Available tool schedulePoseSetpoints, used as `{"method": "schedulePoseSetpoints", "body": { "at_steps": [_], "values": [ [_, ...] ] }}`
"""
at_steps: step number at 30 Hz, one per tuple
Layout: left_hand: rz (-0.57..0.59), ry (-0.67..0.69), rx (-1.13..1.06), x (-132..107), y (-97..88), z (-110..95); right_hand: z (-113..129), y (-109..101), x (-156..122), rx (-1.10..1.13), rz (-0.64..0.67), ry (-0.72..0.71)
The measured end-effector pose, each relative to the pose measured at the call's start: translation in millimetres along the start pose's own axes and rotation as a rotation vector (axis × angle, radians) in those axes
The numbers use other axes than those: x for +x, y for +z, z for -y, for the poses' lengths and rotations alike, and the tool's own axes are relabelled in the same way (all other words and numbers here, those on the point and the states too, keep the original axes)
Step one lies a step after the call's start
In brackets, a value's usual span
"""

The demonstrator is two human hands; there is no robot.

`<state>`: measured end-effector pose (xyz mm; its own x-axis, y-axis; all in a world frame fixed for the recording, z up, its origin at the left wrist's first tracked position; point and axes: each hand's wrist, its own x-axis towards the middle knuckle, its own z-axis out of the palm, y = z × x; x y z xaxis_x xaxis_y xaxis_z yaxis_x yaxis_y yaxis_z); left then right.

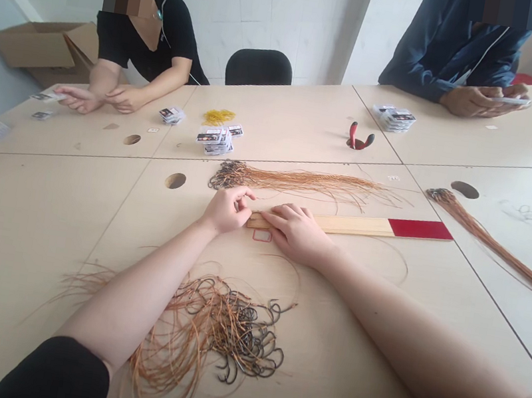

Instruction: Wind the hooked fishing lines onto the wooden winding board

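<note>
Just off the left end of a long, narrow wooden board (352, 226) is my left hand (228, 210), with its fingers curled in and the thumb near the index finger. Whatever it pinches is too small to make out. My right hand (301, 235) lies over the board near that end, gripping it with fingers on top and thumb at the near edge. The board's far right part is dark red. Beyond the hands, a bundle of fish hooks with long orange-brown lines (299, 181) is laid straight. Nearer me is a tangled heap of hooks and lines (244, 333).
Another hook-and-line bundle (492, 238) lies at right. Red-handled pliers (359, 140) rest at a table hole. Small packs (215, 140) are stacked near yellow pieces (218, 116), with more packs (394, 118) farther right. Two people sit opposite, one (152, 53) holding a small pack.
</note>
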<state>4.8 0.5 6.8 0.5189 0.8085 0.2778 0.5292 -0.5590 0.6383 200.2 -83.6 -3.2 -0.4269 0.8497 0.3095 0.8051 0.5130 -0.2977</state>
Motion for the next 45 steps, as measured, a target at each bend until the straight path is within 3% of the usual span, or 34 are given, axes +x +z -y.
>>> {"method": "schedulePoseSetpoints", "body": {
  "at_steps": [5,10,12,17,21,45],
  "values": [
    [-0.018,-0.034,-0.076,0,-1.0,1,0,0,0,-0.008,-0.008,-0.016],
    [-0.038,-0.106,-0.359,0,-10.7,4,3,-6,1,-0.056,-0.047,-0.047],
    [0.041,-0.151,-0.507,0,-15.1,6,6,-9,2,-0.085,-0.075,-0.061],
    [0.403,-0.187,-0.67,-1,-20.9,7,11,-13,1,-0.142,-0.125,-0.082],
    [0.512,-0.131,-0.699,1,-22.3,6,13,-12,1,-0.156,-0.159,-0.094],
    [0.586,-0.078,-0.736,6,-19.4,10,14,-11,2,-0.182,-0.193,-0.087]
  ]
}}
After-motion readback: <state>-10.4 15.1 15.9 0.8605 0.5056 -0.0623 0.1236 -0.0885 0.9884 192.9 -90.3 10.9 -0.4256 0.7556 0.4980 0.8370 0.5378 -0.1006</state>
